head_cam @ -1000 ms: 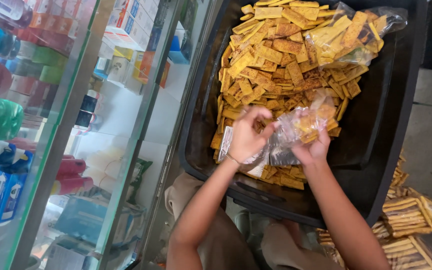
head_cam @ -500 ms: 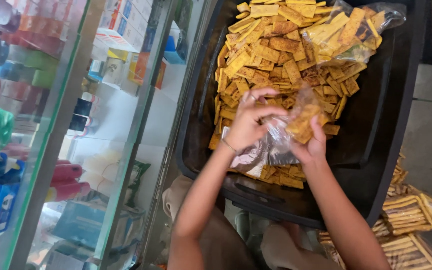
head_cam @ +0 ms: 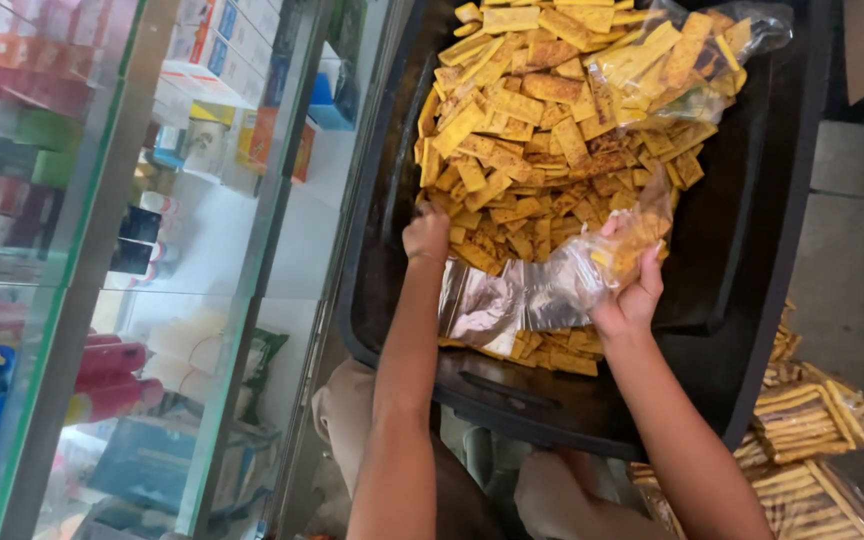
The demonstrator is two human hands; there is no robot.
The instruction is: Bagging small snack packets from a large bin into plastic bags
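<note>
A big black tub point(head_cam: 752, 300) on my lap holds a heap of flat yellow-orange snack strips point(head_cam: 532, 130). My right hand point(head_cam: 630, 290) grips a clear plastic bag point(head_cam: 552, 285) that holds a few strips; the bag hangs toward the left over the heap's near edge. My left hand point(head_cam: 426, 234) is down in the pile at its left side, fingers curled among the strips; whether it holds any is hidden. A second clear bag of strips point(head_cam: 682, 55) lies on the heap at the far right.
A glass display cabinet point(head_cam: 152, 270) with boxes, bottles and tubes stands close on the left. Filled bags of the same strips point(head_cam: 812, 430) lie on the grey floor at the lower right. My knees show under the tub.
My left hand has left the bag's mouth and reached left into the heap. The right hand still holds the bag and has lifted it slightly to the right.
</note>
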